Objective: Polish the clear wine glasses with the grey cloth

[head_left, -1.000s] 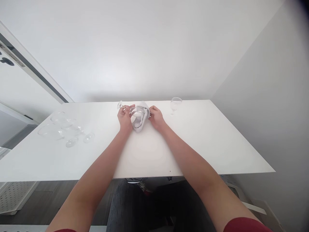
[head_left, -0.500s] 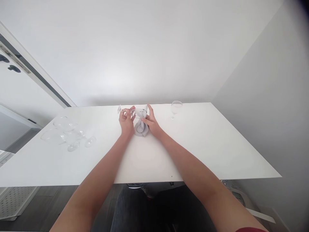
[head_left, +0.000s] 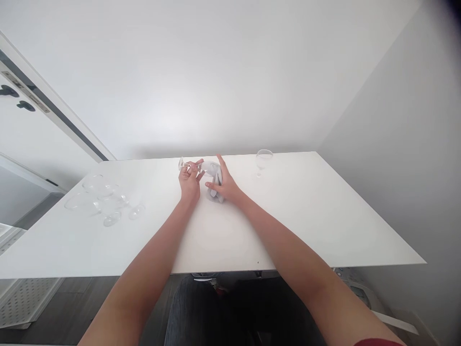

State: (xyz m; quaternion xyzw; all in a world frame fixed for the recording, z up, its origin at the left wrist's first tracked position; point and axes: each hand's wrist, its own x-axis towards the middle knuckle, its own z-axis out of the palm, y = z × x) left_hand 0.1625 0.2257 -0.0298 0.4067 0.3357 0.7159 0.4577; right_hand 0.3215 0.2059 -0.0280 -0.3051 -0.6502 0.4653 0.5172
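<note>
My left hand (head_left: pixel 190 182) pinches the stem of a clear wine glass (head_left: pixel 208 167) near the far edge of the table. The glass is tilted on its side, with its foot to the left and its bowl to the right. At the bowl's open end is my right hand (head_left: pixel 227 184), closed around a light grey cloth (head_left: pixel 216 192). Part of the cloth is at the mouth of the bowl and the rest hangs in folds below the hand. How far the cloth reaches inside the bowl is hard to make out.
Another wine glass (head_left: pixel 264 161) stands upright to the right, near the wall. Several clear glasses (head_left: pixel 111 219) lie on their sides at the left of the white table (head_left: pixel 306 216). A door with black handles (head_left: pixel 26 106) is at far left; a perforated white crate (head_left: pixel 25 300) sits below.
My right hand has turned and shifted slightly around the bowl's end. The cloth has bunched up closer under it, with less of it spread on the table. My left hand keeps the stem.
</note>
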